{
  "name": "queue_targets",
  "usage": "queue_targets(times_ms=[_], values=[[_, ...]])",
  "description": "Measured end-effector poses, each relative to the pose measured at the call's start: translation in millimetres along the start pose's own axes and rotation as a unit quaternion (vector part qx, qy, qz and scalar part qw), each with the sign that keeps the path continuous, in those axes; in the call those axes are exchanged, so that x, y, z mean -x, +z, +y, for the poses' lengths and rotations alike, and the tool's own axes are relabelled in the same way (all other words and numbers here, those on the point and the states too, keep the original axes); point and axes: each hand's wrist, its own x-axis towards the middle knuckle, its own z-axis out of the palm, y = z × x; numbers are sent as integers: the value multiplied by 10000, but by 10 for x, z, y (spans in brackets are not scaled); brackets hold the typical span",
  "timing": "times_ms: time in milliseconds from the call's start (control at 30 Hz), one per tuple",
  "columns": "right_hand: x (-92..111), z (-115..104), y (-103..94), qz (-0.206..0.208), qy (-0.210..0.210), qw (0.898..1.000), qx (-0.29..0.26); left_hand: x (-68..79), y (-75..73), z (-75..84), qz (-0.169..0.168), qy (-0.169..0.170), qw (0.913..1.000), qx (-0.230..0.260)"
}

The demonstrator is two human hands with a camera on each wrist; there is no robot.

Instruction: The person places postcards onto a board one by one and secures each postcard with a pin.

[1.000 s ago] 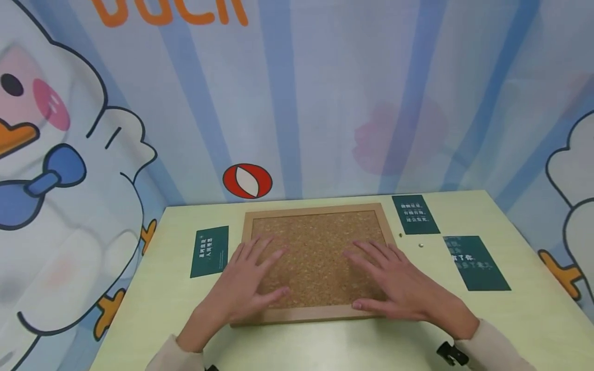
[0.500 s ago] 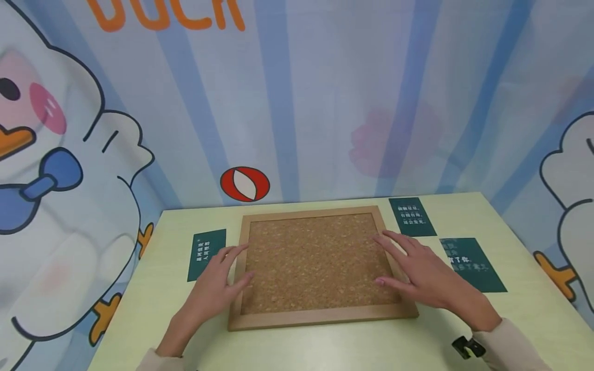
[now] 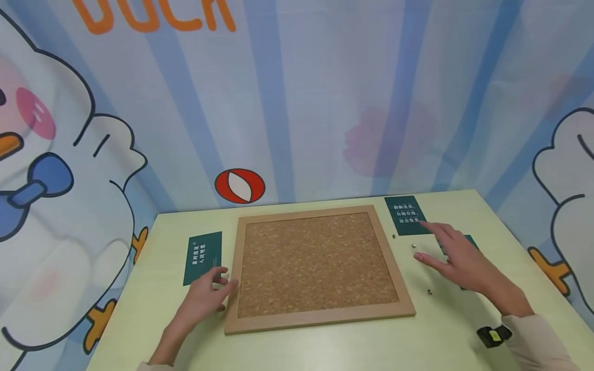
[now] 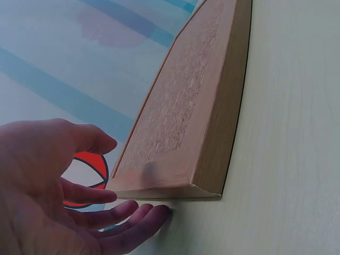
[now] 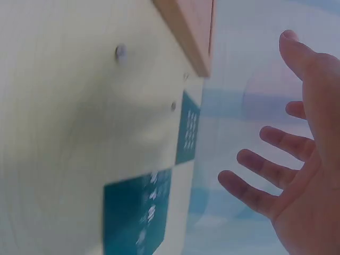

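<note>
Corkboard in a light wooden frame, lying flat, cork side up, in the middle of a pale yellow counter. At its left edge is a person's left hand, fingers loosely bent, its grip parted between thumb and fingers; whether it touches the frame cannot be told. To the right of the board, the right hand hovers above the counter, thumb and fingers spread apart. From the head view it hides part of a dark green card. Another green card, printed with white characters, lies near the board's upper right corner; a left-hand card lies beyond the left hand. Three tiny shiny pieces are scattered right of the board. Behind hangs a blue-striped backdrop showing a cartoon duck and a red-and-white ball.
</note>
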Motion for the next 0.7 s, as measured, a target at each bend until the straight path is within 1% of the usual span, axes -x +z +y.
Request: queue_targets(times_ms=[100,200,333,533,700], values=[[20,184,-9,40,291,9995,-100,-12,22,-14,-124,-117,9998,142],[71,374,26,111,590,9981,-161,-23,40,-18,-216,-194,9994,199],[146,609,108,218,1062,9941,-58,-30,48,-29,-214,-215,9994,151],[270,853,156,139,1999,9792,311,-52,73,-64,-98,-109,9999,-55],[330,964,161,125,2554,9658,424,-50,70,-65,-16,-68,9999,-129]])
